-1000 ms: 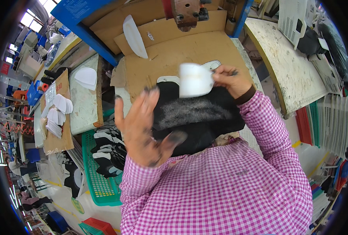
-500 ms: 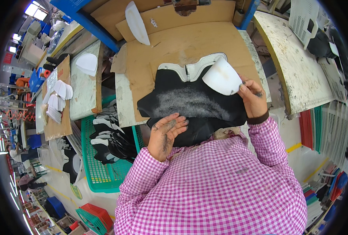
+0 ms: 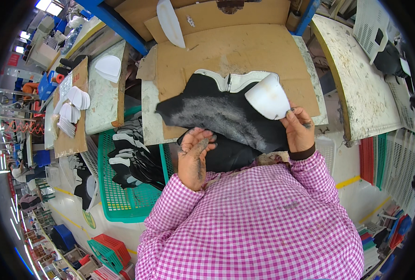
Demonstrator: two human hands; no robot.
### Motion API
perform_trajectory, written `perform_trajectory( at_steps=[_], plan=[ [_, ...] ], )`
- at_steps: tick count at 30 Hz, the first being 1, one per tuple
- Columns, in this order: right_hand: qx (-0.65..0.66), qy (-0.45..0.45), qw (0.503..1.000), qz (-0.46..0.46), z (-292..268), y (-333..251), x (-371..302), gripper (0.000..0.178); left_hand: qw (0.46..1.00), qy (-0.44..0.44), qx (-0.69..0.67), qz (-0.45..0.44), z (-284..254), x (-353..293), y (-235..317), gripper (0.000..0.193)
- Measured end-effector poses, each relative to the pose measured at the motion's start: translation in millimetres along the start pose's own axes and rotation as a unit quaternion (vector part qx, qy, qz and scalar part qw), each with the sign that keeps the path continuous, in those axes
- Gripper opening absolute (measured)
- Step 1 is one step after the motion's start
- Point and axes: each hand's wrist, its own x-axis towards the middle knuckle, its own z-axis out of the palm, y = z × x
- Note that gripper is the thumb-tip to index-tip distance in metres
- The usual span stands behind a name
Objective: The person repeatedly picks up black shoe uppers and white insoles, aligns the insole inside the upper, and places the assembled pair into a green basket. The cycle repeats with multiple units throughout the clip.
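Note:
A stiff white rounded piece (image 3: 267, 96), faintly brown-stained, is pinched by its lower right edge between the thumb and fingers of my right hand (image 3: 300, 128). It overlaps a black fabric piece (image 3: 207, 108) with a white-lined scalloped top edge, apparently a shoe upper. A grey, whitish smear covers that fabric's middle. My left hand (image 3: 195, 156), thumb and fingers darkly smudged, is by the fabric's lower edge. Its fingers are loosely curled and apart, with nothing visible in them. More black material (image 3: 230, 154) lies below, against my checked garment.
Brown cardboard (image 3: 244, 46) lines the worktable, and a white half-oval piece (image 3: 171, 23) leans at its back. At left, a green basket (image 3: 123, 215) holds several black-and-white pieces; white cutouts (image 3: 108, 67) lie on a side table. Another table (image 3: 366, 79) stands right.
The black fabric piece has turned, its left end now higher and its right side lower. My left hand's fingers have curled in from a straighter pose. The right hand keeps the white piece.

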Motion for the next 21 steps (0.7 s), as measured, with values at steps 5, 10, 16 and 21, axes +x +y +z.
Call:
perform_trajectory(
  at_steps=[5, 10, 16, 21],
  plan=[
    [-0.013, -0.007, 1.0, 0.012, 7.1, 6.1, -4.9, 0.009, 0.995, -0.015, 0.079, 0.056, 6.2, 14.7, -3.8, 0.022],
    [-0.22, -0.12, 0.957, -0.146, 23.5, -34.4, 8.2, 0.011, 0.988, -0.027, 0.123, 0.089, 5.0, 24.3, -18.9, 0.033],
    [-0.509, -0.415, 0.687, -0.311, 80.5, -86.9, 28.9, 0.013, 0.983, -0.048, 0.121, 0.128, 3.2, 33.1, -27.9, 0.035],
    [-0.619, -0.535, 0.405, -0.408, 118.2, -88.0, 31.9, 0.023, 0.987, -0.023, 0.11, 0.116, -2.1, 35.5, -27.9, 0.036]
  ],
)
